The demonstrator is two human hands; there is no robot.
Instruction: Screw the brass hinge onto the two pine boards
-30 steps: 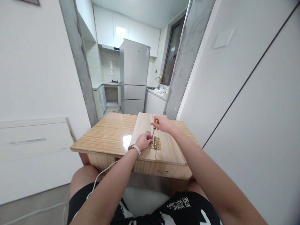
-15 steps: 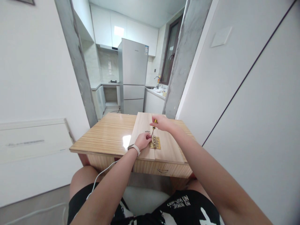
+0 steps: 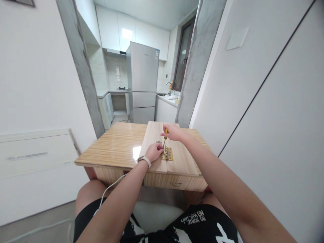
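My right hand (image 3: 172, 132) is closed around the yellow and black handle of a screwdriver (image 3: 166, 132), its shaft slanting down to the upper left part of a brass hinge (image 3: 169, 154). That hinge lies unfolded across the seam between two pale wooden boards (image 3: 155, 131), side by side on the desk. Beside the screwdriver's tip, my left hand (image 3: 155, 152) has its fingers pinched together at the hinge's left edge. What sits between those fingertips is too small to make out. Just above the left hand is a small dark cluster, perhaps screws (image 3: 159, 142), on the left board.
The boards rest on a striped wooden desk (image 3: 113, 145) with a drawer (image 3: 174, 182) facing me. A white cable (image 3: 108, 187) runs from under the desk past my left leg. Beyond stand a refrigerator (image 3: 144, 71) and a sink counter. A white wall rises close on the right.
The screwdriver stands slightly more upright, and my right hand has shifted a touch around its handle. My left hand stays at the hinge; the view has moved slightly.
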